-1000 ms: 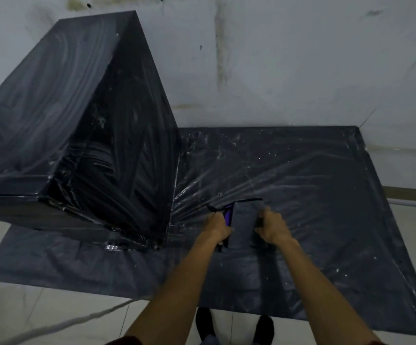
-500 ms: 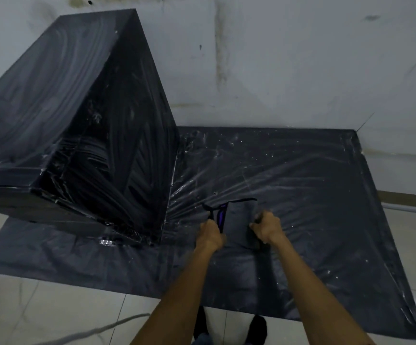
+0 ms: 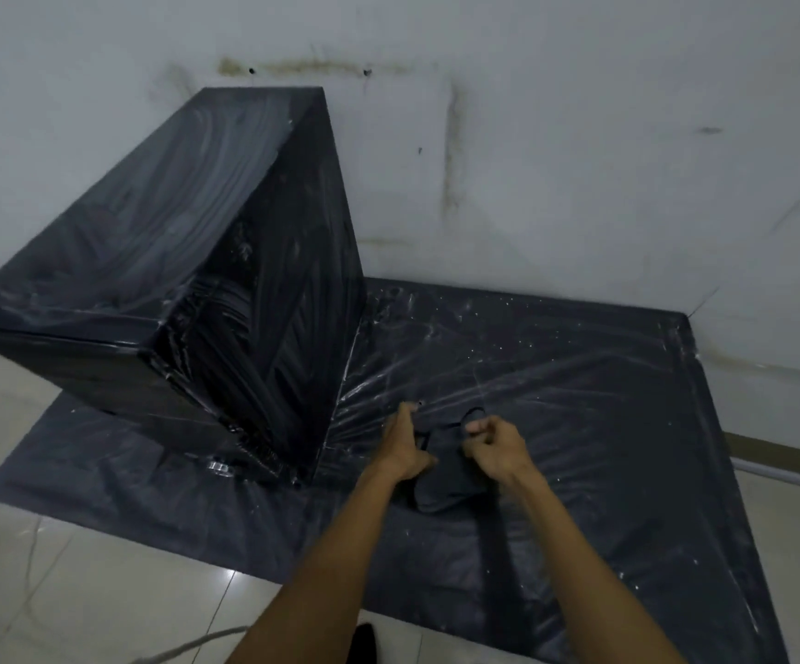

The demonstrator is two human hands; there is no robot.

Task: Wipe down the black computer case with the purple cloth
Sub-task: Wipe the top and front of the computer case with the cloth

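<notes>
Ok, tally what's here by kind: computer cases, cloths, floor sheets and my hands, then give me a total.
Black computer case: 1
Cloth: 1
Plastic floor sheet: 1
Hands: 2, left hand and right hand
Total: 5

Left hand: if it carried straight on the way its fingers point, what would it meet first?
Probably the crinkled black plastic floor sheet just ahead. The left hand, pinching the dark cloth, points forward, right of the black computer case. Height is unclear; otherwise the white wall.
</notes>
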